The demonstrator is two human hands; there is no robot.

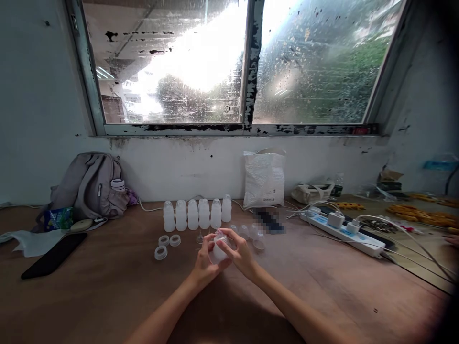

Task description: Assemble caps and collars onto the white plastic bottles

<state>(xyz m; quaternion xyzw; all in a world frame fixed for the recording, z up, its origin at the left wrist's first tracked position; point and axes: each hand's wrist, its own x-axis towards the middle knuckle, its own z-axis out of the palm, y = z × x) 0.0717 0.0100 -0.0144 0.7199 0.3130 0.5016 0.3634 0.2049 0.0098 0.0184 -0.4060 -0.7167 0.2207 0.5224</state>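
My left hand point(207, 263) is closed round the lower left side of a frosted white bottle point(219, 252). The fingers of my right hand point(239, 252) grip its top from the right, at the collar and clear teat. Behind my hands stands a row of several upright frosted bottles point(192, 215) with clear tops. To the left lie three white rings point(161, 252). A clear teat-like piece point(200, 237) is just behind my left hand, and several clear caps point(258, 244) lie behind and to the right of my right hand.
A backpack point(89, 186) and a black flat object point(53, 257) are at the left. A white bag point(264, 179) leans on the wall. At the right are a power strip point(344, 233) with cables and yellow items point(419, 216). Part of another person's hand shows at the right edge.
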